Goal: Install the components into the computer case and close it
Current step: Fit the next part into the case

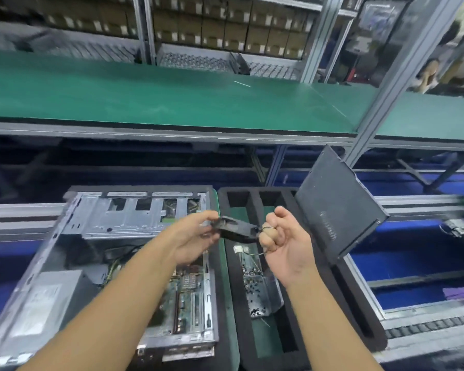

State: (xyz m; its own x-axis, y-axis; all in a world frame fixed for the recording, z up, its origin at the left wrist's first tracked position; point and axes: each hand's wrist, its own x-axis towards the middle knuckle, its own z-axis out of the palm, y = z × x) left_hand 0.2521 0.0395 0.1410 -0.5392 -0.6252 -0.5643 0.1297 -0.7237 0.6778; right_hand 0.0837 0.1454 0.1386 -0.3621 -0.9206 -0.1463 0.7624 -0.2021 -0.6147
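Note:
The open computer case (97,253) lies on its side at the lower left, showing its grey drive cage, power supply (46,298) and green motherboard (190,298). Above the gap between case and foam tray, my left hand (196,236) grips one end of a small black fan-like component (237,228). My right hand (284,242) is closed around that component's thin cable, whose white connector (238,249) dangles below. The dark side panel (335,207) leans upright at the right of the foam tray.
A black foam tray (252,330) with slots sits right of the case and holds a metal dish of small screws (260,293). A green shelf (172,103) runs across above. Blue bins and a conveyor rail lie to the right.

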